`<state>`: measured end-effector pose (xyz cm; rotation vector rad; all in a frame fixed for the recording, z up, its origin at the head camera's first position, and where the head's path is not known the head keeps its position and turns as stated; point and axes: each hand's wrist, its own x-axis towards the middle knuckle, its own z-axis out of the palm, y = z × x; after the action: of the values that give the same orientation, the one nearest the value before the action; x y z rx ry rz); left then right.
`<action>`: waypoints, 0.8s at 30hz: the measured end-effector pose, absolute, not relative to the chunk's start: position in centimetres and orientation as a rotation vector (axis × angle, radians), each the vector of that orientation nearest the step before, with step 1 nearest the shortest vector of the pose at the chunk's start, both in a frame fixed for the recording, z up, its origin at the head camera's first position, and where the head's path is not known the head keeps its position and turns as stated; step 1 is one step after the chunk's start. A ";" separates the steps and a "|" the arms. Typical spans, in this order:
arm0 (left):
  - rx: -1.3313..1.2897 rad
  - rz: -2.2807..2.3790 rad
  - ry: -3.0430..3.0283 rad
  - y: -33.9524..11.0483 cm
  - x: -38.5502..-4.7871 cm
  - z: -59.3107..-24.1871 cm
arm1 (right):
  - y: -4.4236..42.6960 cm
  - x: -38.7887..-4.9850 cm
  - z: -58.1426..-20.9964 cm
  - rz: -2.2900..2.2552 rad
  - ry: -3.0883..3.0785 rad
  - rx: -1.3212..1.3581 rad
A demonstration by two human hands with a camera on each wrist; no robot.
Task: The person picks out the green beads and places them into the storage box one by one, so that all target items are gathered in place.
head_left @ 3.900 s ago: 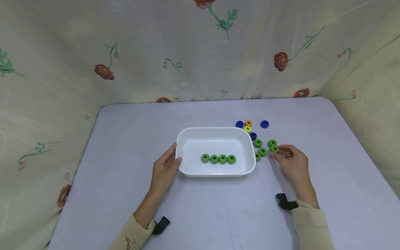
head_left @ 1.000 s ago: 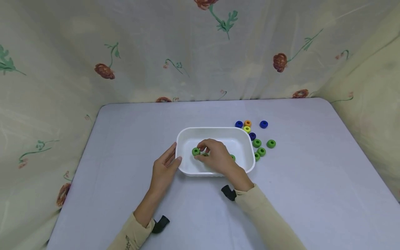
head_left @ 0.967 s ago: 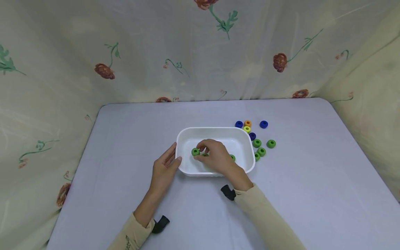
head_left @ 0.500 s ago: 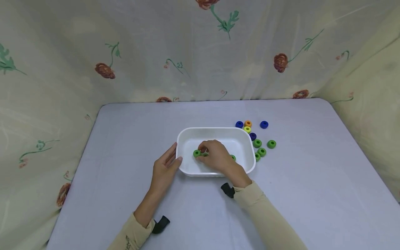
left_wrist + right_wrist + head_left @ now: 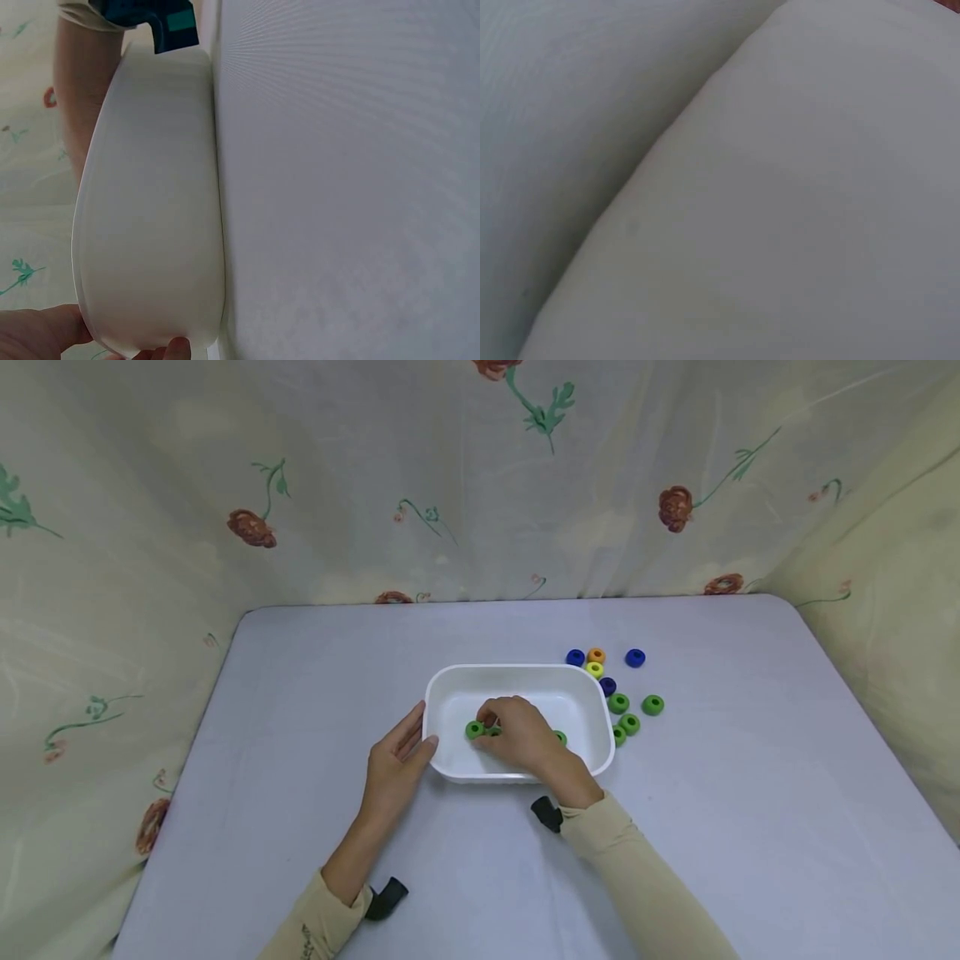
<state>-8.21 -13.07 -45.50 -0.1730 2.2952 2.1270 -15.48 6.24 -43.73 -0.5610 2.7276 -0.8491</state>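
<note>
In the head view a white tray (image 5: 450, 760) stands on the table, and my left hand (image 5: 395, 768) grips its left end with thumb and fingers. My right hand (image 5: 521, 735) is inside the tray, its thumb and fingertips pinching a green ring (image 5: 475, 730) at the left of a row. Beside it, another green ring (image 5: 493, 732) shows partly under the fingers, and a green ring (image 5: 560, 737) peeks out right of the hand. The left wrist view shows the tray's outer wall (image 5: 150, 202) with left fingers (image 5: 177, 349) against it. The right wrist view holds mostly the tray's wall (image 5: 780, 195).
Right of the tray lie several green rings (image 5: 652, 705), blue rings (image 5: 635, 657), an orange ring (image 5: 596, 656) and a yellow ring (image 5: 595, 669). A flowered cloth (image 5: 337, 485) hangs behind the table (image 5: 300, 693). Black wrist pieces (image 5: 387, 899) stick out from both sleeves.
Since the earliest frame, my right hand has carried a green ring from the table's right side into the tray's left part. Lately the ring has shifted slightly right and down. My left hand stays put.
</note>
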 end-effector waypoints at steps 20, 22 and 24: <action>-0.180 2.121 2.308 -13.0 -8.2 -45.5 | 6.2 -15.3 -43.6 -0.864 2.733 -0.539; -0.178 2.114 2.315 -13.1 -8.2 -45.4 | 6.3 -15.3 -43.5 -0.877 2.751 -0.557; -0.171 2.115 2.315 -13.1 -8.2 -45.4 | 6.4 -15.1 -43.1 -0.906 2.763 -0.571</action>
<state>-8.15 -13.05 -45.37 -0.1714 2.3151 2.1154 -15.12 6.42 -43.09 -0.5714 2.7633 -0.9056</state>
